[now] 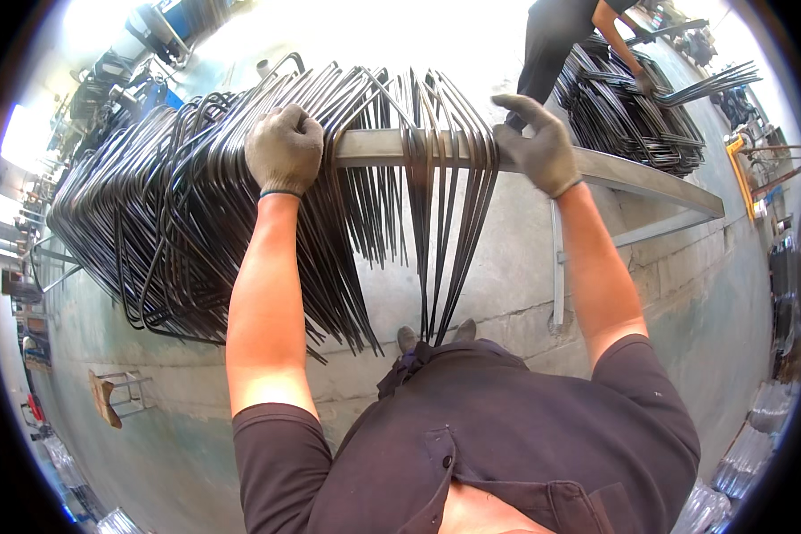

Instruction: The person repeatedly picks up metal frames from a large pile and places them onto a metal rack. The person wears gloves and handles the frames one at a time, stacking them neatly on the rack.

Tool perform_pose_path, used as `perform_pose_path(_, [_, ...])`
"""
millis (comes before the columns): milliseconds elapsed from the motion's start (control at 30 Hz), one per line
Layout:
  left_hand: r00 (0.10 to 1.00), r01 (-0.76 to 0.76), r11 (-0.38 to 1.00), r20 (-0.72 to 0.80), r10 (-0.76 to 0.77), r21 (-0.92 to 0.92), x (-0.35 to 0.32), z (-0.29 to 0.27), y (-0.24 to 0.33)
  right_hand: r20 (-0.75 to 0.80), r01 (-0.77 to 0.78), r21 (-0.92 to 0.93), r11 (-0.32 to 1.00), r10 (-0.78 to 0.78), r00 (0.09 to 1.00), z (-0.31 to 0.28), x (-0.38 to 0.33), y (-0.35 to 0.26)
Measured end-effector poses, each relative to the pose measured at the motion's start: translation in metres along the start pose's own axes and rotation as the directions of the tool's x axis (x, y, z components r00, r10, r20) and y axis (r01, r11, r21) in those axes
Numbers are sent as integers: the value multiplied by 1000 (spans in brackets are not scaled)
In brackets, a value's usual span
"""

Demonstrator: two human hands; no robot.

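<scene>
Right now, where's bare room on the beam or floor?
Beam: bare from the right hand to its right end. Floor: bare between the smaller rod group and the upright leg. Crowded: farther left, bent rods pack tightly around the left hand.

A grey metal rack [650, 184] stands on the floor [187, 445], bent dark rods [173, 200] slung over its beam [371, 149]: a dense mass at left, a smaller bunch [483, 165] near the middle.
</scene>
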State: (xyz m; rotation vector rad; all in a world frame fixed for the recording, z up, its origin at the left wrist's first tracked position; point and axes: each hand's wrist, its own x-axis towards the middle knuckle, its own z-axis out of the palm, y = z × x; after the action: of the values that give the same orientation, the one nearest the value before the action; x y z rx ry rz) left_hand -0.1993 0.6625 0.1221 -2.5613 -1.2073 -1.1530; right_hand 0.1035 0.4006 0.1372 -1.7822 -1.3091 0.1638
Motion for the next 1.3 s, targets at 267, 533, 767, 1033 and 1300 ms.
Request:
perform_pose_path(267, [1000, -27, 1000, -11, 27, -9, 1, 4, -7, -84, 105, -560, 822, -182, 980, 100, -9, -78])
perform_pose_path(533, [998, -45, 998, -34, 44, -41, 0, 4, -9, -49, 58, -533, 844, -99, 994, 98, -7, -77])
perform_pose_path(767, [999, -36, 997, -18, 35, -68, 0, 2, -5, -104, 81, -537, 840, -162, 981, 63, -24, -48])
perform_pose_path(1033, [999, -41, 996, -9, 41, -81, 0, -1, -6, -174, 71, -502, 862, -181, 968, 20, -42, -16])
perform_pose_path(1300, [996, -94, 991, -4, 94, -97, -4, -3, -5, -278, 65, -654, 753, -320, 906, -37, -68, 34])
